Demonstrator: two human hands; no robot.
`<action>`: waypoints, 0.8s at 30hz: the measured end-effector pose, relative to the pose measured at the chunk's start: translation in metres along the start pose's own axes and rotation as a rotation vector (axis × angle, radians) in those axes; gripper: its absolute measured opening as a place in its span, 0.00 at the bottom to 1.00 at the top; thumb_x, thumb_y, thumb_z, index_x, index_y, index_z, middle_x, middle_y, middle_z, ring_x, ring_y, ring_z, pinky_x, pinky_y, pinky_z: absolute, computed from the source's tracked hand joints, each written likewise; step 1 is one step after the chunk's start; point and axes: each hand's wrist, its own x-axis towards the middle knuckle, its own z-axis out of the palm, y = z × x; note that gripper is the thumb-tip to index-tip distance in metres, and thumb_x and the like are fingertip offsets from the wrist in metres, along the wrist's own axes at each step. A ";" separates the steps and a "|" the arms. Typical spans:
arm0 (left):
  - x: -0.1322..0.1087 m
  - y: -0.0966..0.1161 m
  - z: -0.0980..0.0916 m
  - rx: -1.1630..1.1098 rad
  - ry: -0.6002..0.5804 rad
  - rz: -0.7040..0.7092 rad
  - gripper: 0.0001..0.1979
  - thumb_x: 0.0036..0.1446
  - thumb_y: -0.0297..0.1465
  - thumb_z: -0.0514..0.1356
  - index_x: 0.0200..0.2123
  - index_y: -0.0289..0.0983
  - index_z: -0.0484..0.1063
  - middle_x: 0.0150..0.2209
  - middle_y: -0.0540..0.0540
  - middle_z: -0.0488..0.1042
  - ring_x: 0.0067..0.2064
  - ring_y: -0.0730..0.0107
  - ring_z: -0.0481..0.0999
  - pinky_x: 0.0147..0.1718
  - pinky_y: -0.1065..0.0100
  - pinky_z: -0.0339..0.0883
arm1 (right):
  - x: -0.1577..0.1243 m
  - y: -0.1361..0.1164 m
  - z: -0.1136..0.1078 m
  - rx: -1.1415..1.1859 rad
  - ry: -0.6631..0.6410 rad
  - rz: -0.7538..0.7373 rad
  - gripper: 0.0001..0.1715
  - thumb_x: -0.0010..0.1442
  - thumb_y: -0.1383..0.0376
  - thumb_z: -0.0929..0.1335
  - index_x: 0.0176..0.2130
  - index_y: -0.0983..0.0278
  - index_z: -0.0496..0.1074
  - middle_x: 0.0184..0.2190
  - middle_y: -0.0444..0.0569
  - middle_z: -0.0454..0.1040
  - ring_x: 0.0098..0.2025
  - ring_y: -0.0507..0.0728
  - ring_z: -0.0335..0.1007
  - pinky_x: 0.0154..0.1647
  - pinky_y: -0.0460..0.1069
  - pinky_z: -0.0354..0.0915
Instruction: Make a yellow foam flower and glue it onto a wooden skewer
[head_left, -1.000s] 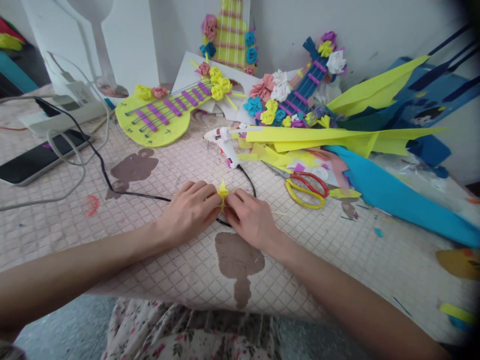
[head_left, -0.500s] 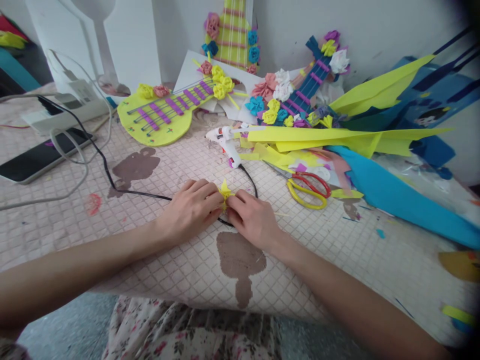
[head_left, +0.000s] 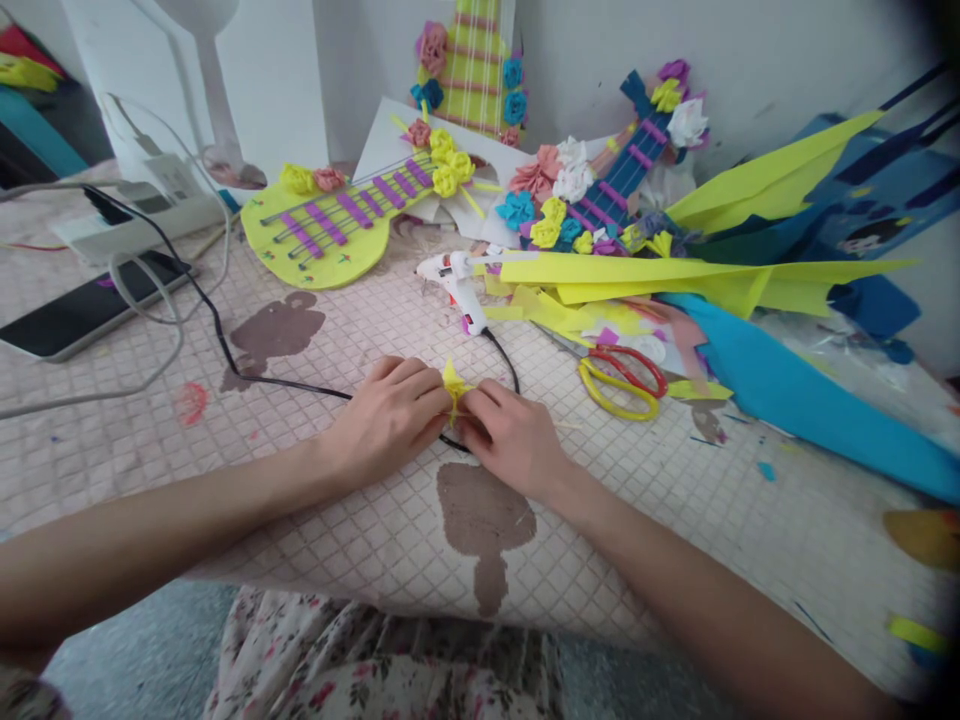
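Note:
Between my two hands is a small folded yellow paper flower (head_left: 454, 383), its pointed tips sticking up. My left hand (head_left: 395, 408) pinches it from the left, fingers curled and closed. From the right, my right hand (head_left: 510, 430) grips it with fingertips pressed together. The lower part of the paper is mostly hidden by the fingers. A black cord (head_left: 300, 385) runs across the table and under my hands. It leads to a white glue gun (head_left: 459, 290) lying beyond them.
Scissors (head_left: 622, 380) with red and yellow handles lie at the right, beside yellow paper sheets (head_left: 645, 275) and a blue paper strip (head_left: 810, 390). Behind stands a yellow paper guitar (head_left: 322, 235) with purple bars. A phone (head_left: 90, 305) and a power strip (head_left: 142, 225) are at the left.
The view has shifted slightly, so everything sits a little further right. My hands stay on the yellow paper flower, with a little more of it showing between the fingers.

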 end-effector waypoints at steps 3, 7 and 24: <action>0.000 0.001 0.000 -0.014 0.008 -0.021 0.07 0.60 0.28 0.54 0.30 0.36 0.68 0.31 0.48 0.70 0.37 0.67 0.67 0.39 0.63 0.58 | 0.001 -0.001 0.001 -0.010 0.023 0.000 0.07 0.61 0.63 0.62 0.34 0.63 0.66 0.32 0.45 0.68 0.32 0.51 0.65 0.25 0.47 0.53; 0.001 0.002 -0.001 -0.025 -0.013 -0.047 0.06 0.58 0.27 0.55 0.29 0.35 0.67 0.31 0.47 0.70 0.37 0.67 0.67 0.39 0.63 0.59 | 0.002 -0.002 0.001 -0.028 0.029 -0.014 0.08 0.62 0.64 0.61 0.34 0.63 0.66 0.31 0.45 0.67 0.31 0.51 0.64 0.25 0.47 0.53; 0.001 0.002 -0.002 -0.021 0.009 -0.056 0.06 0.58 0.27 0.54 0.28 0.36 0.67 0.30 0.48 0.70 0.36 0.67 0.68 0.38 0.63 0.58 | 0.001 0.000 0.001 -0.022 0.025 -0.029 0.06 0.61 0.65 0.61 0.34 0.63 0.66 0.32 0.45 0.68 0.33 0.51 0.65 0.26 0.47 0.54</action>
